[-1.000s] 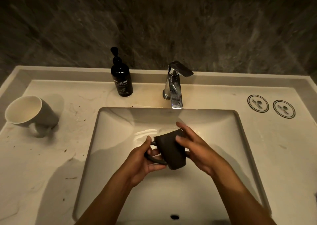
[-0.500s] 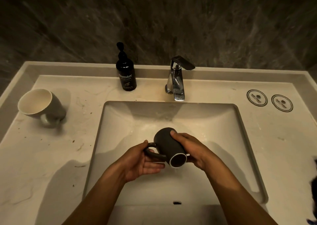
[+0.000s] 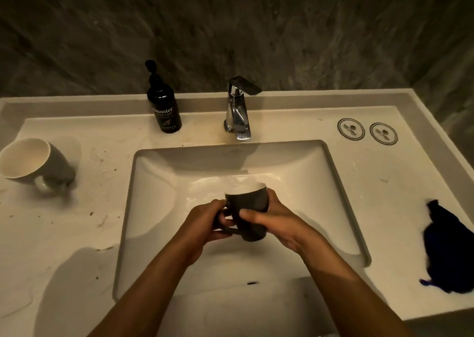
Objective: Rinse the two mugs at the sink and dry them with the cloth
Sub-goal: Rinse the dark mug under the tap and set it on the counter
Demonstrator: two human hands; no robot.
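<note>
Turned upright since half a second ago, when its mouth faced the camera, the dark mug (image 3: 247, 212) now shows its pale inside at the top, and a dark blue cloth (image 3: 446, 249) has come fuller into view at the right edge; the pale counter (image 3: 379, 182) runs the width of the view under a dark stone wall (image 3: 230, 28), stained and speckled on its left side; the white rectangular sink (image 3: 159, 208) is set in its middle, with a small dark opening on its near wall; both forearms reach in from below and meet over the basin; the cloth lies crumpled on the counter right of the sink, well apart from the hands; the second mug (image 3: 33, 162), grey outside and cream inside, lies tipped on its side at the counter's left end, mouth toward the left; the chrome tap (image 3: 238, 110) stands behind the sink, no water visible at its spout; the black soap bottle (image 3: 164, 105) stands upright just left of it; the right hand (image 3: 279, 221) wraps the dark mug's body, thumb across the front, fingers closed round it; the left hand (image 3: 205, 223) curls its fingers shut about the handle; two round printed coasters (image 3: 366, 130) sit side by side at the far right.
</note>
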